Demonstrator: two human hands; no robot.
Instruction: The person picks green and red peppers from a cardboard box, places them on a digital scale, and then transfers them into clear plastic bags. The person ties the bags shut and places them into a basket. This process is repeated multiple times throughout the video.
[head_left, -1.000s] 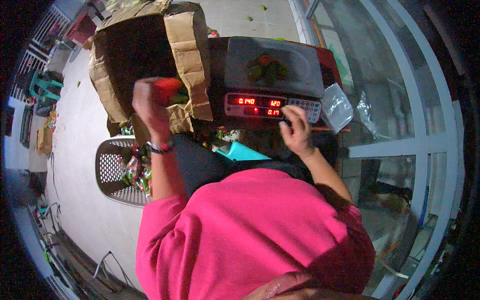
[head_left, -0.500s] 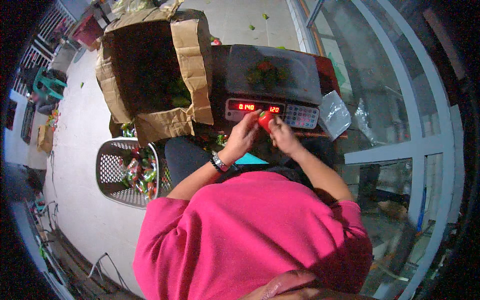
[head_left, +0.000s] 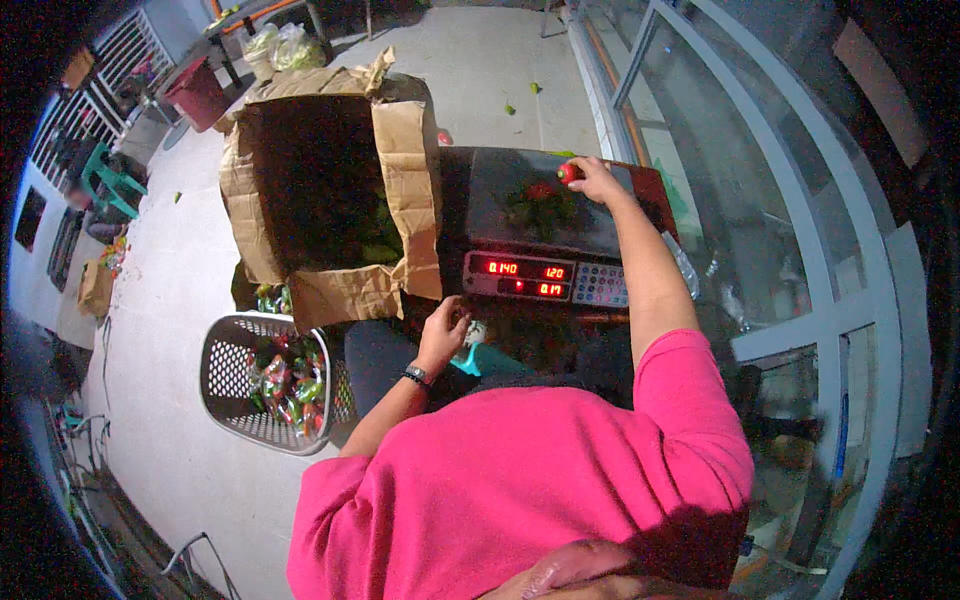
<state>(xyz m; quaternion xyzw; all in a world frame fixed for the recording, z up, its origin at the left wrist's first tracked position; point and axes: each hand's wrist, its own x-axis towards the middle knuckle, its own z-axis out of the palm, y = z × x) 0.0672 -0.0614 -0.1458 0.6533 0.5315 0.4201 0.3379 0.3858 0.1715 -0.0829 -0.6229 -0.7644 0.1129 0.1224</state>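
My right hand (head_left: pixel 594 182) holds a red pepper (head_left: pixel 568 173) above the back right of the grey plate (head_left: pixel 498 228) of a digital scale. Green and red produce (head_left: pixel 540 208) lies on that plate, and red lit displays (head_left: pixel 518 278) show on the front. My left hand (head_left: pixel 443 330) is lower, by the scale's front left corner, with curled fingers; what they hold, if anything, is hidden. Beside the scale stands an open brown paper bag (head_left: pixel 408 190), its dark inside holding green produce (head_left: pixel 375 245). A slatted grey basket (head_left: pixel 225 370) of bagged peppers (head_left: pixel 285 390) sits below the bag.
Glass panels in grey frames (head_left: pixel 830 250) line the right side. At the back left are plastic bags (head_left: pixel 295 48) and a red bin (head_left: pixel 195 100). Another person (head_left: pixel 90 205) is partly visible by a green chair (head_left: pixel 120 180). A turquoise object (head_left: pixel 480 360) lies below the scale.
The red pepper went from my left side to between both hands, then up over the plate in my right hand. My left hand has come down toward the scale's front left corner.
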